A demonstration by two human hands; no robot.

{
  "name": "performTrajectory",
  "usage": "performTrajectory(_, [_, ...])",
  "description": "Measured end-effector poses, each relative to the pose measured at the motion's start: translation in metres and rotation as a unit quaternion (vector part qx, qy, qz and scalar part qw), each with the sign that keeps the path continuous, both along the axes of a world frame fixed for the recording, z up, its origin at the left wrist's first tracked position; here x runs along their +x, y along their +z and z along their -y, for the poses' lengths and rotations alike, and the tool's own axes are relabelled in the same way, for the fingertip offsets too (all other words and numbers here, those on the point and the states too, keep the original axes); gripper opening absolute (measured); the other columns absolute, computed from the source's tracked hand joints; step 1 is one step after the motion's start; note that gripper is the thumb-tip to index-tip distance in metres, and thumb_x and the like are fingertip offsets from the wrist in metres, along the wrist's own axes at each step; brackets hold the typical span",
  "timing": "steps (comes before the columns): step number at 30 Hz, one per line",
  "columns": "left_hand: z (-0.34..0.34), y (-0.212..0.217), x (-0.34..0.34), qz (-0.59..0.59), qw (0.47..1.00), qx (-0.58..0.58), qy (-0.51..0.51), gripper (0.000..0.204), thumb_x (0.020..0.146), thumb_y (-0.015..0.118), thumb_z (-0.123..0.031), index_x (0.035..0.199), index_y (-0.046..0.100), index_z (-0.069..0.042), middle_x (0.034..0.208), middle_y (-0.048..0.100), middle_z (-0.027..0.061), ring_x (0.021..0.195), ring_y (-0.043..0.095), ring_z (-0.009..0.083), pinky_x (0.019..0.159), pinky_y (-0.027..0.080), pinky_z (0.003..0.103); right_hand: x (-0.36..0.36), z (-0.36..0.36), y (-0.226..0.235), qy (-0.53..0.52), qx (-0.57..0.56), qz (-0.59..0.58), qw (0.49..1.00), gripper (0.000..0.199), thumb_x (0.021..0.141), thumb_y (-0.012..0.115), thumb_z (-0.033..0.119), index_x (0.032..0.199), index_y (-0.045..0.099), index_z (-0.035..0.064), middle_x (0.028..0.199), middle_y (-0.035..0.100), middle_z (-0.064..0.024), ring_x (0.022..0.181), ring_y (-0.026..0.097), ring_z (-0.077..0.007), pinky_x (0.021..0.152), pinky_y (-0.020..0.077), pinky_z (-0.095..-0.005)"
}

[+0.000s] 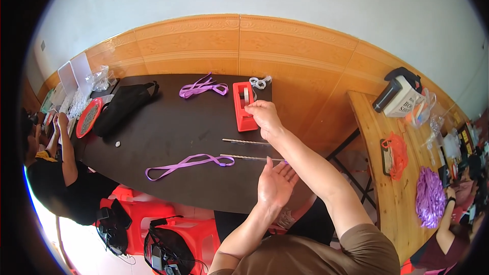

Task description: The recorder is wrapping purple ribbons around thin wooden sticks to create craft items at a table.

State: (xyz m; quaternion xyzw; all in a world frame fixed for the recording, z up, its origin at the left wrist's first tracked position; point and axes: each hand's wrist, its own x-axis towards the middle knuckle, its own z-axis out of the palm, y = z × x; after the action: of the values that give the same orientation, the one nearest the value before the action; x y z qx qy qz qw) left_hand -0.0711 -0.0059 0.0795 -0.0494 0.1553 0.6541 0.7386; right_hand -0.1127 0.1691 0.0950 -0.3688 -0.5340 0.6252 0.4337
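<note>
At the table's right end, my right hand (266,118) reaches over a red tape dispenser (247,124) that holds a roll of tape (246,94). Its thumb and fingers are pinched together above the dispenser's front part; what they grip is too small to see. Nearer to me, my left hand (275,186) is turned palm up with its fingers apart, below the right end of a thin patterned stick (244,157). Whether it touches the stick is unclear. A second stick (242,141) lies behind it. Beside the first stick lies a looped purple ribbon (178,164).
Scissors (261,82) and a purple ribbon bundle (202,89) lie at the dark table's far side. Leftward are a black bag (125,109), a red plate (88,118) and a co-worker (61,183). A wooden table (407,203) stands right, with purple ribbons (430,197); red stools (198,234) stand in front.
</note>
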Motion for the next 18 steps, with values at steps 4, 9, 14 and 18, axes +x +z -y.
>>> performTrajectory(4, [0.002,0.000,-0.004,0.004,1.000,0.012,0.010,0.070,0.094,0.035,-0.048,0.131,0.028,0.010,0.135,0.036,0.0213,0.126,0.035,0.0298,0.107,0.025,0.042,0.006,0.035,0.013,0.017,-0.001,-0.004,1.000,0.007,0.083,0.062,0.008,0.078,0.063,0.0017,0.071,0.059,0.0007,0.066,0.049,-0.0039,0.062,0.0385,-0.0216])
performTrajectory(9, [0.003,0.008,-0.002,-0.012,1.000,0.006,0.021,0.062,0.095,0.034,-0.046,0.127,0.037,0.007,0.130,0.043,0.0153,0.122,0.040,0.0274,0.103,0.030,0.041,0.013,0.046,0.001,-0.012,0.072,-0.004,0.997,0.010,0.082,0.062,0.007,0.076,0.064,-0.0008,0.083,0.059,-0.0047,0.079,0.051,-0.0080,0.072,0.0388,-0.0239])
performTrajectory(14, [0.002,0.006,0.001,-0.021,0.999,-0.002,0.028,0.059,0.095,0.034,-0.045,0.124,0.039,0.006,0.128,0.044,0.0141,0.120,0.041,0.0272,0.102,0.030,0.041,0.019,0.042,-0.026,-0.039,0.111,0.054,0.992,0.016,0.081,0.064,0.010,0.072,0.065,-0.0034,0.098,0.057,-0.0089,0.087,0.051,-0.0132,0.075,0.0390,-0.0278])
performTrajectory(18, [0.002,-0.001,0.001,-0.021,1.000,-0.005,0.016,0.060,0.094,0.036,-0.046,0.123,0.040,0.006,0.126,0.045,0.0154,0.119,0.042,0.0270,0.103,0.029,0.041,0.022,0.039,-0.025,-0.063,0.149,0.145,0.976,0.019,0.081,0.066,0.013,0.071,0.065,-0.0032,0.100,0.055,-0.0091,0.085,0.050,-0.0140,0.073,0.0391,-0.0280])
